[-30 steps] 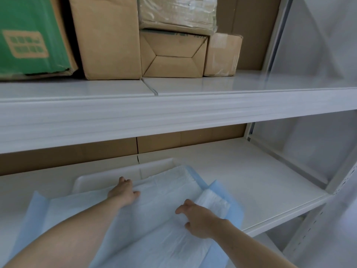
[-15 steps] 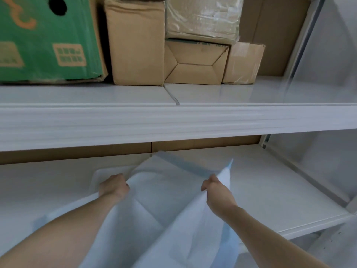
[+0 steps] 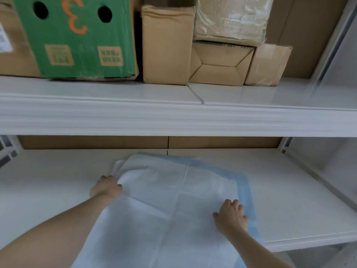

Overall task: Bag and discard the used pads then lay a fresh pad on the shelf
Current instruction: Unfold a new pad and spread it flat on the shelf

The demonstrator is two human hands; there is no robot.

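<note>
Pad: a white quilted absorbent pad with a pale blue plastic border (image 3: 173, 196), unfolded and crossed by fold creases, lies on the lower white metal shelf (image 3: 289, 200); its near part hangs over the shelf's front edge toward the camera.
Pad, far edge: reaches toward the brown cardboard backing panel (image 3: 92, 142) at the rear of the shelf, without touching it.
Pad, far left corner: overlaps a white edge (image 3: 117, 164) that shows from beneath; what this is cannot be told.
Left hand (image 3: 106, 187): rests at the pad's left edge, fingers curled over the margin; whether they pinch the edge cannot be told.
Right hand (image 3: 230, 216): lies palm down on the pad near its right blue border, fingers spread and fairly straight, pressing the sheet flat.
Upper white shelf (image 3: 173, 117): carries a green printed cardboard box with round holes (image 3: 77, 39), a tall plain brown carton (image 3: 166, 45), a low brown carton with folded flaps (image 3: 220, 64), a film-wrapped parcel (image 3: 231, 18) stacked on the low carton, and a small brown carton (image 3: 268, 64) at the right.
</note>
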